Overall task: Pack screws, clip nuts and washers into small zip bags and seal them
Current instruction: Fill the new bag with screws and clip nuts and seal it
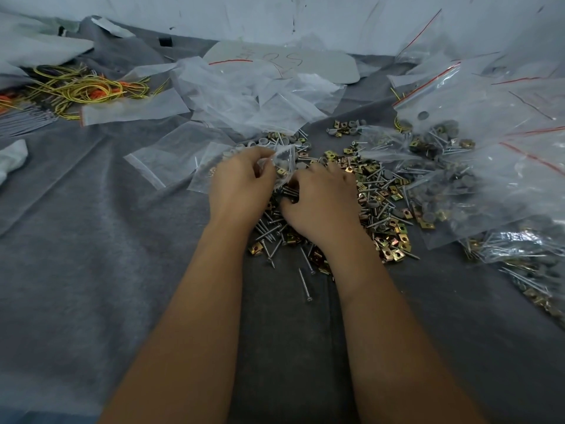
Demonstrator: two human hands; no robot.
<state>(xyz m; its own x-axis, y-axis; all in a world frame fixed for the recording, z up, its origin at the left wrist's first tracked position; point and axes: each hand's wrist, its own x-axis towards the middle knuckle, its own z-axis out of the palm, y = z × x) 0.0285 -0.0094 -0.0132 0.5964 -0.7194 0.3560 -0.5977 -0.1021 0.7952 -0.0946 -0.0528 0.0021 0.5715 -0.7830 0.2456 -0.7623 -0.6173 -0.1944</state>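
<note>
At frame centre the left hand point(241, 185) pinched a small zip bag point(282, 162) open while the right hand point(321, 197), fingers curled, gathered screws point(269, 228) for it.

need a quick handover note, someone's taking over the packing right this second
Left hand grips a small clear zip bag, open and part-filled.
Right hand has fingers curled into the loose pile of silver screws, gold clip nuts and grey round washers; what it holds is hidden.
Filled red-striped bags lie right; empty clear bags left.
Left: finish filling, seal.
</note>
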